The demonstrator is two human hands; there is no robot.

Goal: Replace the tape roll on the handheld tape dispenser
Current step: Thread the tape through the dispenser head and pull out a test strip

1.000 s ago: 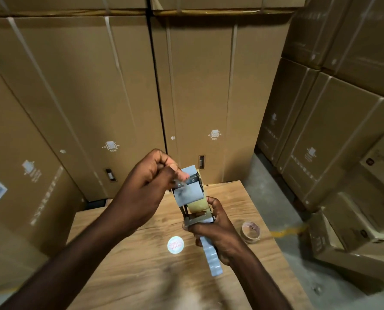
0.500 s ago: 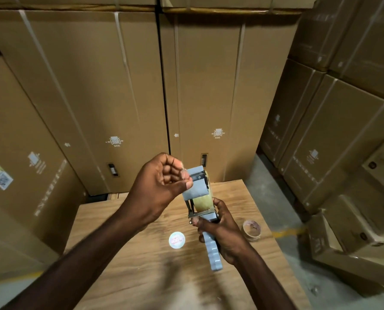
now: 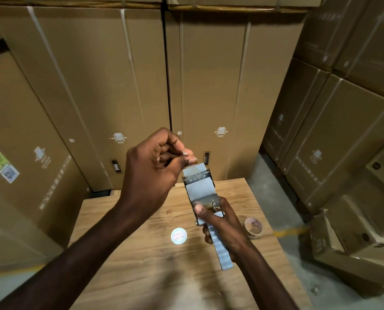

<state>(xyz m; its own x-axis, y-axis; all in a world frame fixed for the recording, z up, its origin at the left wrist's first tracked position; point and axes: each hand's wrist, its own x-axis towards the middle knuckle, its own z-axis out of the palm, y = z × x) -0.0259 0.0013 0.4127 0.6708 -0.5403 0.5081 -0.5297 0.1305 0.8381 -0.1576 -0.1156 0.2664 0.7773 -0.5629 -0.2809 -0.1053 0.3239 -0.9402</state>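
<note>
Grey-blue plastic dispenser [image 3: 205, 199] is up off the table, held in the right hand [image 3: 222, 222], fingers curled tight round the handle with the thumb pressed flat across the metal frame just under the roll [image 3: 205, 201]; only a sliver of that tan roll shows behind the flap. Left hand [image 3: 151, 173] is bunched almost into a fist, thumb and forefinger pressed together, pinching the clear tape end [image 3: 193, 170] right at the dispenser's top edge, other fingers tucked into the palm. Can't tell how much tape is pulled out, it's see-through and a bit blurry. Below, on the wooden table [image 3: 141, 265]: an empty cardboard core [image 3: 253, 227] lying near the right edge, and a small round white sticker [image 3: 179, 236] roughly mid-table, well apart from the core. Big strapped cardboard boxes [image 3: 97, 86] are stacked all around the far edge and off to the right, with grey concrete floor [image 3: 282, 204] between.
</note>
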